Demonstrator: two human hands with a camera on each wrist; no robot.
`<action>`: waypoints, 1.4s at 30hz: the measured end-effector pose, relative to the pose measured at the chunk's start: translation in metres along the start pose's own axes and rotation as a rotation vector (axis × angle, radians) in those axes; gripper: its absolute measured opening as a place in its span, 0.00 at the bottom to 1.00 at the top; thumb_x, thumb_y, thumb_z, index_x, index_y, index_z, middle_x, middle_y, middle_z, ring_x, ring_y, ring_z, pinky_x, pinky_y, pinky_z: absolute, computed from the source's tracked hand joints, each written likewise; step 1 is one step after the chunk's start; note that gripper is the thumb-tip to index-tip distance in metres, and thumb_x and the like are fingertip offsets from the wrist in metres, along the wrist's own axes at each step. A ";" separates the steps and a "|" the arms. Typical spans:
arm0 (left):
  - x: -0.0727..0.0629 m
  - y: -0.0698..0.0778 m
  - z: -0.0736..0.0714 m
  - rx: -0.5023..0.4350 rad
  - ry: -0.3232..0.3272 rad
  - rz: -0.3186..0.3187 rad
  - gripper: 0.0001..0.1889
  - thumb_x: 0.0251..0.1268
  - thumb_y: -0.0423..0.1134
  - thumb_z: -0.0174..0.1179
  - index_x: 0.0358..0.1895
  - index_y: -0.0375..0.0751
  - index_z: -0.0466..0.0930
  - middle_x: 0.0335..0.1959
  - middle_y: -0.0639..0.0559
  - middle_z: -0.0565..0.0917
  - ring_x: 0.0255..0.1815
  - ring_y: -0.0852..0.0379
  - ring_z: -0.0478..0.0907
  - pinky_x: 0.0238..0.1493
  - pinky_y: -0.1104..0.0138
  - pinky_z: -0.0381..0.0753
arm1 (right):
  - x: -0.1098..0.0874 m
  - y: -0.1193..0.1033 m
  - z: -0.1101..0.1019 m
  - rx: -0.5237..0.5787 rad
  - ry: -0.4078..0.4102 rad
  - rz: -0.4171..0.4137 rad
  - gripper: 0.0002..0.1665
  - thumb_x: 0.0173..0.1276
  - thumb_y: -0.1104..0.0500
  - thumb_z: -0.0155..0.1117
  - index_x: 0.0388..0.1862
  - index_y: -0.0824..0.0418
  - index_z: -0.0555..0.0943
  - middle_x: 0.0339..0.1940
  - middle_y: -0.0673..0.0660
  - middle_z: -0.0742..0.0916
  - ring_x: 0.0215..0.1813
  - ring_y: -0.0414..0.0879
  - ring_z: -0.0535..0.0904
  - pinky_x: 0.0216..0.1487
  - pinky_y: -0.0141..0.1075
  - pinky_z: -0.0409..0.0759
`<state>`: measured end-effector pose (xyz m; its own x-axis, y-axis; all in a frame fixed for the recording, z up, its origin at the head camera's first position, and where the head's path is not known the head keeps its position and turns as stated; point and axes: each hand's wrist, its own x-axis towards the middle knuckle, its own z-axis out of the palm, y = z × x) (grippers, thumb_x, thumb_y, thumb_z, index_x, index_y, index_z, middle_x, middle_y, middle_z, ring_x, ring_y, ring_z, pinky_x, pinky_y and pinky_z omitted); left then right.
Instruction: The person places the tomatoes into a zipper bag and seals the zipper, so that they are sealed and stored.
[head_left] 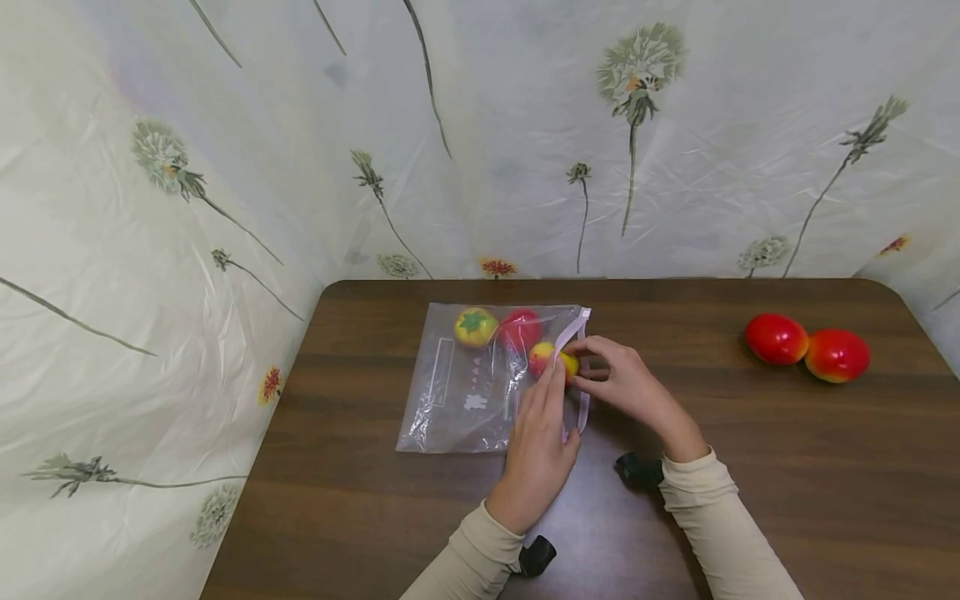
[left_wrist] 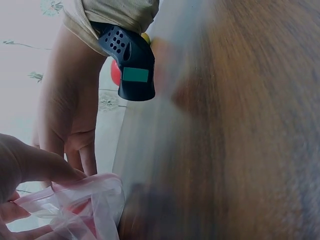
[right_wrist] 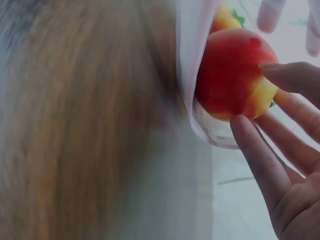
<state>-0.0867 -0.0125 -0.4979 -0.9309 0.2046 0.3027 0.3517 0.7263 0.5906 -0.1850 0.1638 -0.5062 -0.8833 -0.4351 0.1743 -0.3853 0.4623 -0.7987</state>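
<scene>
A clear zip bag [head_left: 442, 417] with a pale pink mouth strip lies flat on the table, its mouth facing right. Inside are a yellow fruit [head_left: 476, 327] with a green star-shaped leaf and a red fruit [head_left: 520, 329]. My left hand [head_left: 538, 446] pinches the bag's mouth edge, thumb and fingers on the pink strip [left_wrist: 100, 187]. With thumb and fingertips my right hand [head_left: 626, 383] holds a rounded red-and-yellow fruit [right_wrist: 235, 75] within the bag's opening. In the head view, the left fingers and the strip partly cover this fruit.
Two glossy red fruits with yellowish undersides, one on the left [head_left: 777, 339] and one on the right [head_left: 837, 356], touch each other on the table's right side. Black devices sit at both wrists, left [head_left: 537, 557] and right [head_left: 639, 472]. A flower-patterned curtain [head_left: 510, 167] hangs behind the brown table [head_left: 337, 517].
</scene>
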 end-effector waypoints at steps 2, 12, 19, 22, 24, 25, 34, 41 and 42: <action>0.000 0.000 0.000 0.011 0.020 0.015 0.52 0.54 0.31 0.77 0.81 0.39 0.57 0.82 0.47 0.64 0.76 0.46 0.70 0.75 0.55 0.74 | 0.001 -0.001 0.002 -0.002 0.010 -0.022 0.25 0.60 0.69 0.77 0.58 0.64 0.83 0.55 0.64 0.87 0.55 0.59 0.85 0.50 0.49 0.87; 0.002 0.000 -0.002 0.011 0.022 0.005 0.52 0.54 0.31 0.77 0.82 0.40 0.56 0.81 0.47 0.65 0.76 0.47 0.70 0.75 0.55 0.73 | 0.007 -0.004 0.004 0.008 -0.021 -0.008 0.23 0.62 0.68 0.76 0.57 0.63 0.84 0.55 0.62 0.87 0.55 0.57 0.86 0.52 0.49 0.87; 0.002 0.001 -0.003 -0.002 0.010 -0.011 0.52 0.54 0.31 0.77 0.82 0.40 0.56 0.81 0.48 0.65 0.76 0.48 0.69 0.75 0.56 0.74 | 0.010 -0.003 0.002 -0.001 -0.054 0.002 0.23 0.62 0.66 0.76 0.56 0.63 0.83 0.54 0.63 0.87 0.56 0.60 0.85 0.54 0.52 0.87; 0.002 0.000 -0.003 -0.006 0.007 -0.013 0.53 0.54 0.31 0.77 0.82 0.41 0.55 0.81 0.49 0.65 0.76 0.49 0.69 0.75 0.56 0.73 | 0.011 -0.002 0.001 0.000 -0.072 0.004 0.22 0.63 0.65 0.76 0.56 0.62 0.83 0.53 0.62 0.87 0.55 0.58 0.85 0.54 0.52 0.87; 0.002 0.000 -0.003 -0.004 0.009 -0.010 0.53 0.54 0.31 0.77 0.82 0.41 0.54 0.81 0.49 0.65 0.76 0.49 0.69 0.75 0.56 0.73 | 0.012 -0.002 0.002 0.007 -0.078 -0.004 0.22 0.64 0.66 0.75 0.56 0.63 0.83 0.53 0.63 0.88 0.55 0.59 0.85 0.54 0.52 0.87; 0.002 0.000 -0.003 -0.003 0.011 -0.008 0.53 0.54 0.31 0.77 0.82 0.41 0.55 0.81 0.49 0.65 0.76 0.49 0.69 0.75 0.56 0.73 | 0.012 -0.002 0.002 0.011 -0.081 -0.005 0.21 0.64 0.66 0.75 0.56 0.63 0.82 0.53 0.63 0.88 0.55 0.59 0.85 0.54 0.52 0.87; 0.003 0.000 -0.003 0.026 0.070 0.051 0.53 0.52 0.29 0.77 0.81 0.38 0.56 0.80 0.46 0.67 0.76 0.47 0.70 0.74 0.55 0.74 | 0.016 -0.002 0.005 0.029 -0.106 -0.038 0.17 0.65 0.67 0.72 0.53 0.66 0.82 0.50 0.64 0.88 0.55 0.60 0.85 0.55 0.55 0.87; 0.003 0.000 -0.004 0.061 0.091 0.084 0.53 0.50 0.30 0.78 0.81 0.36 0.57 0.80 0.44 0.68 0.79 0.50 0.68 0.76 0.54 0.71 | 0.020 -0.006 0.010 0.003 -0.117 -0.057 0.21 0.64 0.68 0.72 0.56 0.70 0.82 0.51 0.67 0.89 0.54 0.61 0.85 0.58 0.58 0.84; 0.003 0.000 -0.004 0.064 0.091 0.085 0.53 0.50 0.30 0.78 0.81 0.36 0.57 0.80 0.44 0.68 0.79 0.50 0.68 0.76 0.54 0.71 | 0.020 -0.006 0.012 0.009 -0.116 -0.050 0.22 0.64 0.68 0.72 0.57 0.70 0.82 0.52 0.67 0.89 0.54 0.61 0.85 0.58 0.58 0.84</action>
<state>-0.0894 -0.0142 -0.4936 -0.8840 0.2095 0.4179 0.4196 0.7497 0.5117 -0.1973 0.1432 -0.5043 -0.8261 -0.5442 0.1465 -0.4253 0.4314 -0.7956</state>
